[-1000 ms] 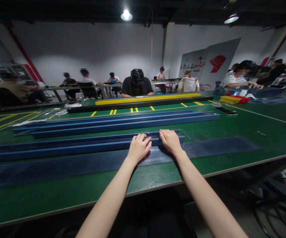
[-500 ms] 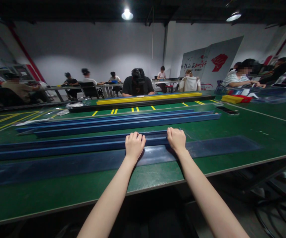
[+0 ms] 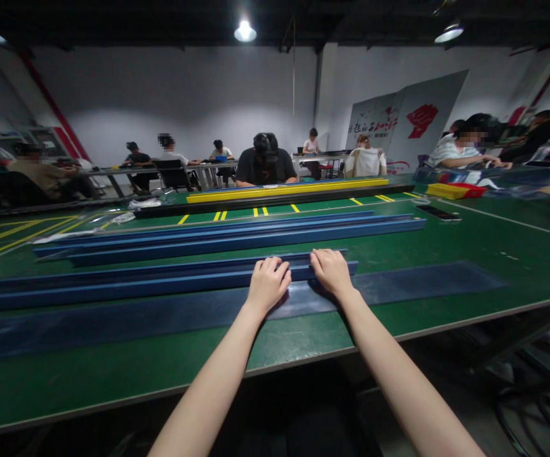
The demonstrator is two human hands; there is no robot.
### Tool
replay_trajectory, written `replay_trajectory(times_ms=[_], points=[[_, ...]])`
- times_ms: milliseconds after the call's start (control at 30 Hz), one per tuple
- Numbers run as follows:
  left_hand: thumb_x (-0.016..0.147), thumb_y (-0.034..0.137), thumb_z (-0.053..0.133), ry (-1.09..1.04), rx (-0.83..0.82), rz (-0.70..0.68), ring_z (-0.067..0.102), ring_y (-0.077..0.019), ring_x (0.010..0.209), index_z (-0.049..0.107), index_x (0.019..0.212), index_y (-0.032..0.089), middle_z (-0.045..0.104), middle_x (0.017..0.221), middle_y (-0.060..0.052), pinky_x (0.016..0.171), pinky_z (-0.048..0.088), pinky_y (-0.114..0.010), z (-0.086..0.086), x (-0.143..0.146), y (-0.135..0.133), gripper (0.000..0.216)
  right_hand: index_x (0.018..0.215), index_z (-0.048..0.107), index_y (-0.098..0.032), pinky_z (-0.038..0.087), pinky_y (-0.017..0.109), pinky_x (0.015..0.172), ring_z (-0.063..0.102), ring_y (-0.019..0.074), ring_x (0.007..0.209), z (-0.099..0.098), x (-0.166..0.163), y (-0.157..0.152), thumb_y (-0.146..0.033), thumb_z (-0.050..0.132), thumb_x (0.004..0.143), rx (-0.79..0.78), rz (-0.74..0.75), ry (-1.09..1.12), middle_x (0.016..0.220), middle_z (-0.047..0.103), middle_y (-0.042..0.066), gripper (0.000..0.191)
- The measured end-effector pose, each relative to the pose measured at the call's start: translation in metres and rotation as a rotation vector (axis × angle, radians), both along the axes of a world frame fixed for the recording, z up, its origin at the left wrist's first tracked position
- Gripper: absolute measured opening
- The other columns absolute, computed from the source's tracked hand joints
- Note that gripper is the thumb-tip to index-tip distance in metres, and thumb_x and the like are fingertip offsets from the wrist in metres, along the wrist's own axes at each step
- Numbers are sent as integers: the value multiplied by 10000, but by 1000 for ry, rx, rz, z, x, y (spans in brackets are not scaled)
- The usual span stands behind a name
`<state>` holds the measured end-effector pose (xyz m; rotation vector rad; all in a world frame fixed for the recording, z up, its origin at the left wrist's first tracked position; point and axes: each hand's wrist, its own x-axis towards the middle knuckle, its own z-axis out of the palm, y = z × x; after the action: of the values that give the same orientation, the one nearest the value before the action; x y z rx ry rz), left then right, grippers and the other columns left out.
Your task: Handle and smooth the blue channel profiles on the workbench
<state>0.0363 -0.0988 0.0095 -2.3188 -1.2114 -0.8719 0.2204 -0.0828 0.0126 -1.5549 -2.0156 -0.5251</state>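
Left hand and right hand draw closer, fingers curled over the blue channel, grip unclear, apparently working the stretch between.

The near channel is lying on the table; the left hand is resting on it, and the right hand is resting closer to its right end. In front of the near channel a strip is lying, extending rightward past that end. Behind it other channels are lying, and farther behind it, long bars. Behind it and rightward, a phone is lying, with trays sitting farther back.
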Motion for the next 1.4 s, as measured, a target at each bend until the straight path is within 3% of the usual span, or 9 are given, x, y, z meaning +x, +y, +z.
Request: replay_trajectory(times_ms=[267, 567, 733, 933, 1133, 1400], points=[[855, 292, 433, 49, -57, -43, 497, -198, 948, 596, 1059, 208, 582, 1028, -69, 781, 372, -332, 0, 0, 0, 275, 832, 617, -171, 279, 270, 733, 543, 158, 864, -1, 2, 2, -285, 276, 904, -17, 20, 17, 873, 658, 71, 367], [863, 292, 417, -12, -40, 31, 505, -181, 862, 634, 901, 210, 598, 919, -51, 733, 346, -323, 3, 1, -1, 236, 826, 605, -176, 262, 274, 727, 535, 151, 855, 1, 0, 1, -284, 263, 905, -32, 30, 20, 871, 656, 62, 367], [858, 280, 420, -61, 10, 173, 502, -190, 818, 620, 709, 192, 599, 828, -54, 692, 325, -324, 3, 0, 1, 264, 744, 574, -173, 241, 278, 698, 540, 150, 797, 4, 2, -1, -275, 252, 905, 1, -76, 43, 803, 653, 56, 374], [853, 269, 418, -102, 68, 279, 509, -198, 782, 619, 678, 181, 609, 793, -59, 667, 317, -327, 1, -2, 3, 280, 712, 563, -166, 224, 293, 669, 541, 160, 705, 6, 5, -1, -275, 245, 903, 31, -247, 54, 722, 645, 67, 387], [852, 266, 419, -78, 48, 192, 511, -198, 820, 621, 765, 185, 607, 846, -61, 711, 333, -327, 3, -1, -1, 235, 704, 570, -171, 233, 291, 679, 542, 159, 716, 5, 3, -2, -290, 264, 900, -3, -182, 36, 724, 648, 59, 383], [858, 261, 411, 0, -39, -13, 503, -190, 913, 607, 975, 192, 591, 975, -67, 788, 353, -327, 2, 1, -2, 238, 853, 607, -183, 274, 275, 722, 526, 157, 871, 1, -2, 0, -317, 293, 899, -49, 68, 10, 870, 656, 61, 344]])
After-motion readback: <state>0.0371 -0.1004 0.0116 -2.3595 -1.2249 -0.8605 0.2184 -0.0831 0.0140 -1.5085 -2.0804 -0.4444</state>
